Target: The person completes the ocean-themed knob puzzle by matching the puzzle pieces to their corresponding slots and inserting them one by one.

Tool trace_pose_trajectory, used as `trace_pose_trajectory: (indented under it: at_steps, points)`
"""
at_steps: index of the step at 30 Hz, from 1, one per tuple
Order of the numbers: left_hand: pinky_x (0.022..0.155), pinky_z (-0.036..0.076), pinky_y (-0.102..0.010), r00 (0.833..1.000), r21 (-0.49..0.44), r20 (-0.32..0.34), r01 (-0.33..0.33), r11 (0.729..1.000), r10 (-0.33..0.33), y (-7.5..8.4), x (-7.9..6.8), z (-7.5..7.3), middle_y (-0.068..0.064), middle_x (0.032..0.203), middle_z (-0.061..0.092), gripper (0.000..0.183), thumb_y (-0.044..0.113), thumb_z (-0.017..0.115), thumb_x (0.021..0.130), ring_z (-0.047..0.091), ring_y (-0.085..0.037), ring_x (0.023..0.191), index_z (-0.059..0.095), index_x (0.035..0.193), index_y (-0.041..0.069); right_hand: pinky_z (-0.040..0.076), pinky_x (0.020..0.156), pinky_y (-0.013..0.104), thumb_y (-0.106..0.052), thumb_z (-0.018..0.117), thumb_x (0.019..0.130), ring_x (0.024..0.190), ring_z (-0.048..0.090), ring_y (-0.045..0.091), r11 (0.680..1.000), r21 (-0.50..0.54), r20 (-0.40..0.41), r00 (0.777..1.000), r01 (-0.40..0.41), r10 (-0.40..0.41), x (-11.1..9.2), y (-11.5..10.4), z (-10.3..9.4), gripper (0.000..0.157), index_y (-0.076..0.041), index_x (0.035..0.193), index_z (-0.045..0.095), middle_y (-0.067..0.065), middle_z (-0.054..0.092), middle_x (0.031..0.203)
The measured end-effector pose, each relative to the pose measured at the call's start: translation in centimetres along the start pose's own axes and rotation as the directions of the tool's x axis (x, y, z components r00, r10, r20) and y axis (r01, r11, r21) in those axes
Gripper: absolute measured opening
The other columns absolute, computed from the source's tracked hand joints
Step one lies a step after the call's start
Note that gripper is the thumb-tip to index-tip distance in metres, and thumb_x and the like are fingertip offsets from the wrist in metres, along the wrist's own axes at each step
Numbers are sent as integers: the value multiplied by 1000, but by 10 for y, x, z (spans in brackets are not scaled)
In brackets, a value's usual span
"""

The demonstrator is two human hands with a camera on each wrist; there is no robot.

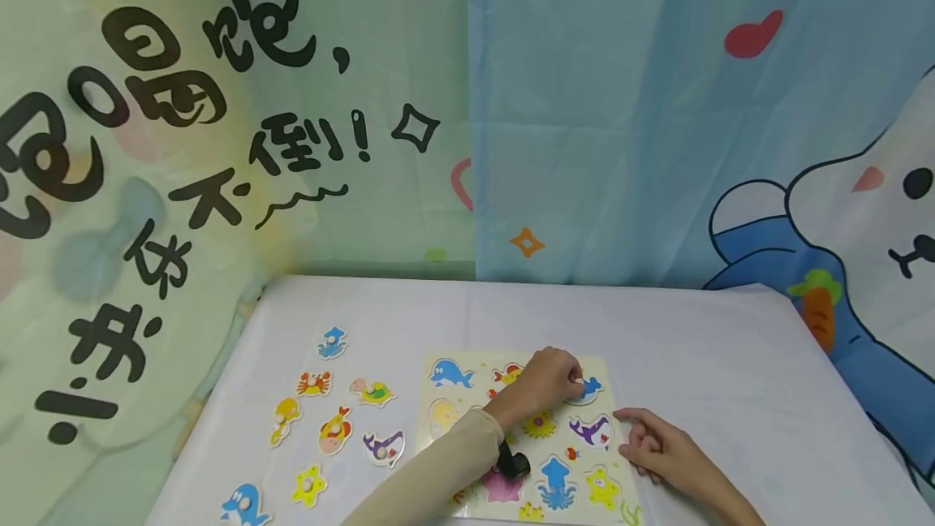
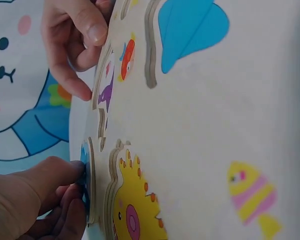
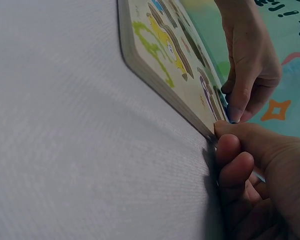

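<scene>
A wooden sea-animal puzzle board (image 1: pixel 522 428) lies on the white table. My left hand (image 1: pixel 544 380) reaches across it and pinches a blue sea-animal puzzle piece (image 1: pixel 590 390) at the board's upper right; its fingers partly cover the piece. In the left wrist view that blue piece (image 2: pixel 86 172) is seen nearly edge-on at its recess. My right hand (image 1: pixel 661 453) is at the board's right side, one finger extended to touch the edge and the others loosely bent. The right wrist view shows that fingertip (image 3: pixel 221 127) against the board's edge.
Left of the board lie several loose knobbed pieces, among them a squid (image 1: pixel 332 342), a crab (image 1: pixel 314 384), a turtle (image 1: pixel 372 392), a yellow star (image 1: pixel 309 486) and a blue dolphin (image 1: pixel 246 504). A printed curtain (image 1: pixel 584 104) hangs behind the table (image 1: pixel 701 347).
</scene>
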State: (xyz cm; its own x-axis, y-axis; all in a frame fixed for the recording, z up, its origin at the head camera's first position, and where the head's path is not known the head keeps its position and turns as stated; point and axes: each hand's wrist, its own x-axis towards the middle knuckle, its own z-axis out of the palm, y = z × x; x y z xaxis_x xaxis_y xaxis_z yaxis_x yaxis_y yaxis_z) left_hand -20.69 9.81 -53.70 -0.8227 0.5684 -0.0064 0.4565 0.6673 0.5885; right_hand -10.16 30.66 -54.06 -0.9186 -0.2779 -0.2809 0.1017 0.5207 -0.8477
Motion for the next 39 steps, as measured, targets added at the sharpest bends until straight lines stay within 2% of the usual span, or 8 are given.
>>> trace_pose_trajectory:
  at_steps: [6,10,17,23,29,32,39]
  points:
    - [61,34,-13,1000,15,-10,-4,1000,4,-2,0,5,12,68,53,13,26,70,88,44,0,64,67,78,19,46,49,23,-23,66,91,51,48,5,1000,2,1,1000,-6,6,0,1,1,60,5,137,42,3,53,77]
    - [58,35,-13,1000,9,-9,20,1000,-20,-2,0,3,12,68,52,14,26,70,88,44,-1,62,66,77,19,46,50,23,-23,66,91,52,49,5,1000,0,2,1000,6,-6,2,1,1,59,5,137,42,3,53,78]
    - [60,35,-12,1000,-17,-28,11,1000,-11,-4,-1,5,11,70,52,11,25,70,88,45,0,65,67,81,17,46,49,23,-21,65,92,51,49,5,1000,-2,15,1000,15,-15,3,-1,0,57,6,136,42,2,53,77]
    - [64,37,-12,999,-23,6,42,999,-42,-3,-3,10,10,78,50,10,27,68,90,44,-1,72,65,92,17,46,50,23,-23,66,91,52,49,7,1000,-3,14,1000,-20,21,2,-2,0,60,6,137,41,3,53,77]
    - [69,41,-11,998,65,50,33,997,-36,-1,-5,11,11,90,52,26,37,70,87,46,0,77,59,102,18,46,51,22,-25,67,90,52,50,7,998,-39,-7,999,-44,44,3,-2,-1,60,4,137,43,3,54,77]
    - [72,43,-11,996,74,69,48,996,-53,1,-6,12,11,94,52,31,41,70,87,46,0,80,57,106,21,46,51,22,-25,68,90,52,50,9,997,-38,-10,998,-62,62,3,-1,0,61,4,137,43,3,54,77]
    - [73,43,-11,997,84,61,42,996,-48,0,-10,11,12,95,51,30,42,68,88,46,0,83,55,107,23,47,52,23,-27,69,88,53,51,10,996,-28,-11,996,-83,83,4,-2,1,63,3,137,42,5,54,77]
